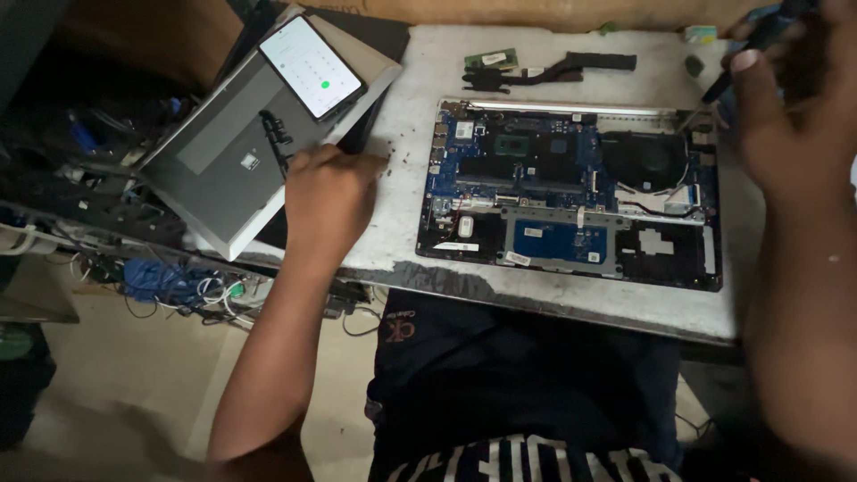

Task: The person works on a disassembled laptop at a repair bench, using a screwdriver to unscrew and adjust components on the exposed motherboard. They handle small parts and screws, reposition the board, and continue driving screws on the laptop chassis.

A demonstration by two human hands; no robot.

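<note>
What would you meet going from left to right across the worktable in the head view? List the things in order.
Grey laptop cover → smartphone → left hand → opened laptop base with blue motherboard → cooling fan → right hand holding a screwdriver.

My worn white worktable (406, 241) carries an opened laptop with its blue circuit board bared (569, 192). Behind it lie a black heat pipe (571, 67) and a green memory stick (491, 59). A grey laptop cover panel (232, 152) overhangs the table's left edge.

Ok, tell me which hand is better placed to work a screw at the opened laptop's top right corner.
The right hand, probably. It holds a screwdriver whose tip sits at the top right corner of the opened laptop. The left hand rests on the white table left of the laptop, with no tool visible.
</note>
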